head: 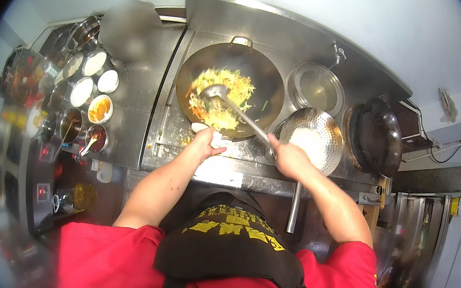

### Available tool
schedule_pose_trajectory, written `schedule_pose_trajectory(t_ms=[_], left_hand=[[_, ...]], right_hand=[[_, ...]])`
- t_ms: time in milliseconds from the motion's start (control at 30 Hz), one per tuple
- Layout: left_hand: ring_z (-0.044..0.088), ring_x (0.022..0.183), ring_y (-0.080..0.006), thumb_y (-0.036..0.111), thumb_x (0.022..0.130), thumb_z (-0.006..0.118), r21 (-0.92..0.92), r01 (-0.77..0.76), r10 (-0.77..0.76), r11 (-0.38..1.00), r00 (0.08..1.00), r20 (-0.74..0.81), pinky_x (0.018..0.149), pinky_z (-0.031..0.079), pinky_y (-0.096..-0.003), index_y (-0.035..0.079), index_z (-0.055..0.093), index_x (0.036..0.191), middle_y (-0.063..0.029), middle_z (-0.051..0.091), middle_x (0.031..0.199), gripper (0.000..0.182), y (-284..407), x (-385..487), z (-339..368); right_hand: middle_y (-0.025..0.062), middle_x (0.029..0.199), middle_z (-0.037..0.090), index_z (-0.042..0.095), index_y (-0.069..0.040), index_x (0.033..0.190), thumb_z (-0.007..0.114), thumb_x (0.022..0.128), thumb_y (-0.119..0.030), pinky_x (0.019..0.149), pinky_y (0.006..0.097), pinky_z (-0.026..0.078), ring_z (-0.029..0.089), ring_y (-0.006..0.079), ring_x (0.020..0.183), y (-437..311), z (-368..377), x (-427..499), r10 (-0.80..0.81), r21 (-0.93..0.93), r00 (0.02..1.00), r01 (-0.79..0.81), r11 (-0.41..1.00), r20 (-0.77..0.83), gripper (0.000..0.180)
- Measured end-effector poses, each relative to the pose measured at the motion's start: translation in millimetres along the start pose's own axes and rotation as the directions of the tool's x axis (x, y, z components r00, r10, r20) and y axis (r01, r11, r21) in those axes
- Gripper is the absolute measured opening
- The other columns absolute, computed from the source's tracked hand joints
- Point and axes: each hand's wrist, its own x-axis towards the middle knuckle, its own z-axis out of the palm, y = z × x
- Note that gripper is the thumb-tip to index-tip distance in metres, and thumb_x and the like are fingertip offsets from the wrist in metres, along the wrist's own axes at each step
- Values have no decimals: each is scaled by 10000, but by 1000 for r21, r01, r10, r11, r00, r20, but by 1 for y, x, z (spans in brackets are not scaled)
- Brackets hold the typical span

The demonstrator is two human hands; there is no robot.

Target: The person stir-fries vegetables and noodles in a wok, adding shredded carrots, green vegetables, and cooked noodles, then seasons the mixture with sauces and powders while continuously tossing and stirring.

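Note:
A large steel wok point(267, 74) sits on the stove before me. In it lies a heap of shredded yellow food point(240, 88) with orange strips and bits of green. My right hand point(293, 156) grips the long handle of a metal ladle point(215, 92), whose bowl rests in the food. At the wok's near edge my left hand point(207, 143) holds a folded white cloth point(216, 139) against the rim. The near wok handle is hidden by the hand and cloth.
Right of the wok stand a perforated strainer point(334, 136) with a bright white patch inside, a pot of liquid point(320, 90) beneath a tap point(339, 53), and dark stacked woks point(380, 134). Several seasoning bowls point(82, 92) line the left counter point(126, 129). A long handle point(293, 210) juts over the front edge.

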Motion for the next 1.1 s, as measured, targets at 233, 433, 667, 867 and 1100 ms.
schedule_pose_trajectory(t_ms=[233,433,667,867,1100], left_hand=[[726,1056,-319,275,1085,459,-204,98,-113,974,992,-63,931,562,-596,101,601,1283,-120,724,1208,299,-2,-77,16],[735,1011,-362,207,1081,420,-11,-39,39,999,998,-44,828,652,-536,38,486,1367,-221,686,1207,338,-36,-95,18],[732,1000,-353,229,1064,446,-194,11,-10,981,1000,4,864,618,-542,47,598,1242,-173,716,1148,297,-17,-79,-1],[719,1042,-302,269,1056,522,-152,148,-138,977,988,70,879,609,-514,63,628,1246,-134,730,1139,300,10,26,-1],[652,1186,-342,314,1037,604,-146,-40,64,989,984,166,964,557,-590,94,548,1378,-125,642,1334,410,-9,32,-29]], right_hand=[[258,1157,706,484,-124,1551,597,878,-53,974,462,554,695,385,1098,57,-86,-52,105,-99,939,-76,992,326,686],[249,981,710,449,-164,1579,537,870,-11,844,484,557,710,398,947,53,-45,-14,-49,-48,999,50,998,24,730],[225,858,709,598,-188,1465,672,852,-95,756,500,567,701,409,801,124,-113,-109,-114,-125,992,121,985,61,624],[258,928,717,595,-183,1465,583,852,-19,846,506,578,716,419,909,106,-89,-43,97,-311,995,-86,947,20,635],[253,869,698,586,-171,1468,673,857,-55,786,524,557,696,441,823,62,-107,-71,236,-255,966,-255,933,-105,628]])
